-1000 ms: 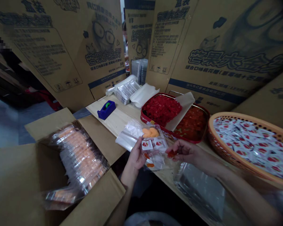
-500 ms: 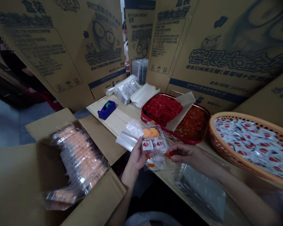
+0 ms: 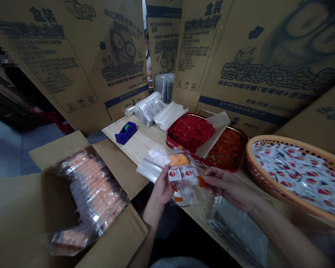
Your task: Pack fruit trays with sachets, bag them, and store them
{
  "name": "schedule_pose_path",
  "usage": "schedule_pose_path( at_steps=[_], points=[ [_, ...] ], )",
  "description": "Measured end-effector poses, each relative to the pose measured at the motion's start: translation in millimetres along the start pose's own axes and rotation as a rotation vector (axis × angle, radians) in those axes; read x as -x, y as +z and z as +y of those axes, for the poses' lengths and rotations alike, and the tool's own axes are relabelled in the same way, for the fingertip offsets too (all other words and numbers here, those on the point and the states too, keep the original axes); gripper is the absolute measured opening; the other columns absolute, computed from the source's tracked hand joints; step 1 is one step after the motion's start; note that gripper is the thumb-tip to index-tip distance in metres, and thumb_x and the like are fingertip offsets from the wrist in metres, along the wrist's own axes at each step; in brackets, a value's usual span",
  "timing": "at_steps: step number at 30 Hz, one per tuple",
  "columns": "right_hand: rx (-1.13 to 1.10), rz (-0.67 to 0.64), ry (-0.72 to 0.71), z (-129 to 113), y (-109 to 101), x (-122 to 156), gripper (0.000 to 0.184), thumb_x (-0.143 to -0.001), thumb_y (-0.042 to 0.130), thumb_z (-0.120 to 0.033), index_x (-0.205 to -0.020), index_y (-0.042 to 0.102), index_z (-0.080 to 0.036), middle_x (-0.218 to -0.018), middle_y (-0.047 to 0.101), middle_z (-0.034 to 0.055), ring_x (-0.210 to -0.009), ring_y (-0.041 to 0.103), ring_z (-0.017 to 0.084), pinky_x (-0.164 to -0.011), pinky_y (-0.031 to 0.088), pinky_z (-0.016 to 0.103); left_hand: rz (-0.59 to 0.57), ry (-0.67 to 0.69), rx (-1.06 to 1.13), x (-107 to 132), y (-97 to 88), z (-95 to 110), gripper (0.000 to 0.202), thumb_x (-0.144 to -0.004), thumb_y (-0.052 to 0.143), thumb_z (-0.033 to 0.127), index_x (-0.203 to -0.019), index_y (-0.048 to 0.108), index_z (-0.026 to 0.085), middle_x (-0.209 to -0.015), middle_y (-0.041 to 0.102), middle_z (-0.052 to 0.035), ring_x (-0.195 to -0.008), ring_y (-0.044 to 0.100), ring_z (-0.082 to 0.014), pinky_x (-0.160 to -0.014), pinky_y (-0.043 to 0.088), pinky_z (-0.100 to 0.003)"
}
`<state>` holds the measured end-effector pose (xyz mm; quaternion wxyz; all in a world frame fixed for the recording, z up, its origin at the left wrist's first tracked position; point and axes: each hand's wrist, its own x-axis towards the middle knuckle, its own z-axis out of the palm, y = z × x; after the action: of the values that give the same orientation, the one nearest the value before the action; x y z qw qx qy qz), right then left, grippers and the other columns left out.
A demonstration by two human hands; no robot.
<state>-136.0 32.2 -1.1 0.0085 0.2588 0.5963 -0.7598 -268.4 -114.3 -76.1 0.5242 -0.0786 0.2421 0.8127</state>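
Orange-red piece [image 3: 202, 181] shifted slightly with my right hand [image 3: 219, 184], pinched at its fingertips | my left hand [image 3: 162, 188] grips clear tray [image 3: 191, 162] by bench's [image 3: 136, 146] near edge | piece just beside tray

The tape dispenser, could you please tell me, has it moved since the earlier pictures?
No. The tape dispenser lies in the same place on the table, shifted neither way against the red tin.
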Motion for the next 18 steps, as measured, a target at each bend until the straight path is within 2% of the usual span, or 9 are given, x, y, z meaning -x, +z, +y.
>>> schedule_pose_path(
  at_steps=[7, 11, 14, 18],
  points=[
    [0.087, 0.084, -0.022, -1, 9, -2, 0.049, -0.058, 0.076, -0.055, -0.075, 0.051, -0.017, -0.055, 0.048, -0.0055, -0.046, 0.034, 0.005, -0.044, 0.021, 0.02, 0.038, -0.007, 0.017, 0, 2.2, 0, 0.03, -0.092, 0.042, 0.035, -0.104, 0.059, 0.014, -0.09, 0.069, -0.0082, -0.083, 0.067, -0.021, -0.085, 0.051, -0.044],
    [0.208, 0.095, -0.035, 3, 14, -4, 0.051, -0.055, 0.075, -0.058, -0.072, 0.049, -0.018, -0.053, 0.045, -0.0063, -0.046, 0.035, 0.006, -0.044, 0.022, 0.021, -0.008, -0.001, 0.016, -1, -0.8, -1, 0.029, -0.09, 0.047, 0.036, -0.105, 0.06, 0.015, -0.092, 0.069, -0.0087, -0.088, 0.066, -0.0224, -0.085, 0.05, -0.043],
    [0.284, 0.087, -0.094, 8, 18, -7, 0.051, -0.055, 0.074, -0.061, -0.068, 0.048, -0.019, -0.052, 0.044, -0.0066, -0.047, 0.035, 0.007, -0.045, 0.023, 0.021, -0.034, -0.008, 0.012, -2, -1.0, -2, 0.032, -0.091, 0.043, 0.035, -0.101, 0.063, 0.012, -0.089, 0.07, -0.0104, -0.09, 0.066, -0.0233, -0.086, 0.05, -0.044],
    [0.265, 0.067, -0.076, 12, 17, -8, 0.05, -0.058, 0.071, -0.062, -0.069, 0.05, -0.018, -0.051, 0.044, -0.007, -0.046, 0.034, 0.006, -0.045, 0.024, 0.022, -0.009, -0.006, 0.013, -1, 0.9, -1, 0.032, -0.091, 0.043, 0.035, -0.097, 0.064, 0.012, -0.086, 0.07, -0.0095, -0.087, 0.066, -0.0224, -0.087, 0.05, -0.044]
  ],
)
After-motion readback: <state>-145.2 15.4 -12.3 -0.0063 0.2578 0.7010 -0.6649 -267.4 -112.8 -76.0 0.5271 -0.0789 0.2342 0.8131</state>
